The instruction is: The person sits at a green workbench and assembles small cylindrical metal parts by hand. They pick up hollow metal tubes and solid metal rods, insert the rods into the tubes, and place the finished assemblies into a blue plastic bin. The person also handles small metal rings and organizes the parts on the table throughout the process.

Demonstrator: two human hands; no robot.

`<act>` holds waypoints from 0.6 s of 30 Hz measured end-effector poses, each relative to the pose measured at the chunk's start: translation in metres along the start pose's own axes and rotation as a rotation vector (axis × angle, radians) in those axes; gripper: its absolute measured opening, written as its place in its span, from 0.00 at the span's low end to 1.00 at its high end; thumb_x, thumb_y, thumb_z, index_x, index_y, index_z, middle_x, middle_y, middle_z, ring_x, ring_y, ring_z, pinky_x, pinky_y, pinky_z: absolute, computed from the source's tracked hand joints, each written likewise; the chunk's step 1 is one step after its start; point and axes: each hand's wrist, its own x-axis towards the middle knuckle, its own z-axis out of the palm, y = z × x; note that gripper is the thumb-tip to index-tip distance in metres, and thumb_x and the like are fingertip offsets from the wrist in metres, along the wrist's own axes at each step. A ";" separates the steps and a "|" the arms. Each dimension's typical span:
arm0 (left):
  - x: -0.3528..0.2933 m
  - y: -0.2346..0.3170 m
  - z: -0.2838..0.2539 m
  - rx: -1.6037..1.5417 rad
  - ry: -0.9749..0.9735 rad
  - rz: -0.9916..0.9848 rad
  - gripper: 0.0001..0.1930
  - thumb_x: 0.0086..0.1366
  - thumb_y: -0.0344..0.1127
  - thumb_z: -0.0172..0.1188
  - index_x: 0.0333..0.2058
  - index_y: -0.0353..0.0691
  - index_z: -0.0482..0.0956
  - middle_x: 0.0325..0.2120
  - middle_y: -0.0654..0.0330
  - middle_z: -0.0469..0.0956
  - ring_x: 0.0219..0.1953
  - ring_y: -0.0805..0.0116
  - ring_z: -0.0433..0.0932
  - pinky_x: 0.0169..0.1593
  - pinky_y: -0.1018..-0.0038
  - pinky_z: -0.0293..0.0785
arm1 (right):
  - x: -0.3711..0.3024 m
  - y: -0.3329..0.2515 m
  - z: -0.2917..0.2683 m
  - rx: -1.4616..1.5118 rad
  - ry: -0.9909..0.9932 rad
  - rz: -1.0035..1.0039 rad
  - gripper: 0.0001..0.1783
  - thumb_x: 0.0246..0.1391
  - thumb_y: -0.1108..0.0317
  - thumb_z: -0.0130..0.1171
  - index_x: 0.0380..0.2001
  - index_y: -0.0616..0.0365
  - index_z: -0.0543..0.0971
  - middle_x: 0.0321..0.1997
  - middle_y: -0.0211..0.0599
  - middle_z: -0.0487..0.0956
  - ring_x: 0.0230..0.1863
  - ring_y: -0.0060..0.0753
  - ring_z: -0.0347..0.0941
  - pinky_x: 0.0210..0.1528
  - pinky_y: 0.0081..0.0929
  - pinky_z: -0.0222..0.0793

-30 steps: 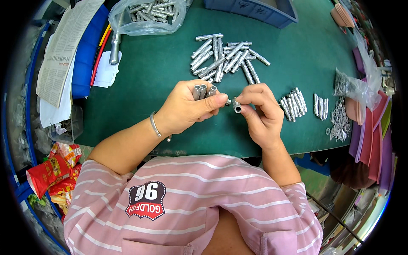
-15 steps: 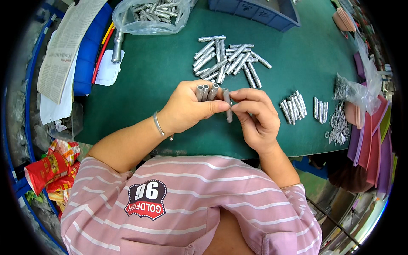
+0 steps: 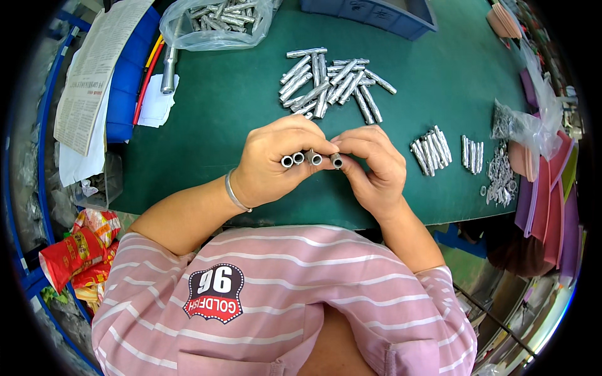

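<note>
My left hand [image 3: 269,156] is closed around several short silver metal tubes [image 3: 313,158], their hollow round ends facing me. Thumb and fingers of my right hand [image 3: 378,169] pinch one more metal tube [image 3: 337,161] just to the right of that bunch, its open end also toward me. The fingertips of both hands nearly meet above it. Beyond my hands lies a loose pile of silver tubes [image 3: 326,94] with dented sides. To the right, a row of tubes [image 3: 431,150] and a smaller row of thinner tubes [image 3: 472,155] lie side by side.
A heap of small metal parts [image 3: 500,178] lies at the green table's right edge. At the back stand a clear bag of tubes [image 3: 216,37] and a blue-grey bin [image 3: 376,19]. On the left are a blue box [image 3: 128,88], newspaper [image 3: 94,81] and a metal rod [image 3: 169,69].
The tubes in both hands have tipped so their open ends now face me. My right hand has moved slightly left and up, closer to my left hand.
</note>
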 end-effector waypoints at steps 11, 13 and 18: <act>-0.007 0.000 -0.007 -0.220 0.154 -0.341 0.06 0.52 0.21 0.65 0.27 0.33 0.75 0.27 0.59 0.73 0.27 0.75 0.68 0.31 0.81 0.64 | -0.018 0.011 -0.111 -0.655 0.364 0.263 0.08 0.48 0.78 0.55 0.34 0.65 0.74 0.30 0.45 0.74 0.30 0.44 0.71 0.33 0.34 0.67; -0.007 -0.002 -0.004 -0.232 0.134 -0.336 0.06 0.53 0.22 0.65 0.27 0.33 0.75 0.27 0.60 0.72 0.26 0.78 0.67 0.29 0.82 0.62 | -0.036 0.027 -0.163 -0.962 0.424 0.346 0.06 0.48 0.77 0.56 0.31 0.64 0.77 0.30 0.45 0.75 0.31 0.46 0.72 0.33 0.37 0.68; -0.004 -0.003 -0.003 -0.225 0.094 -0.365 0.06 0.54 0.23 0.65 0.27 0.33 0.74 0.27 0.61 0.72 0.26 0.79 0.66 0.29 0.83 0.62 | -0.070 0.044 -0.209 -1.065 0.446 0.692 0.09 0.46 0.71 0.59 0.30 0.64 0.80 0.30 0.47 0.78 0.30 0.47 0.75 0.37 0.38 0.71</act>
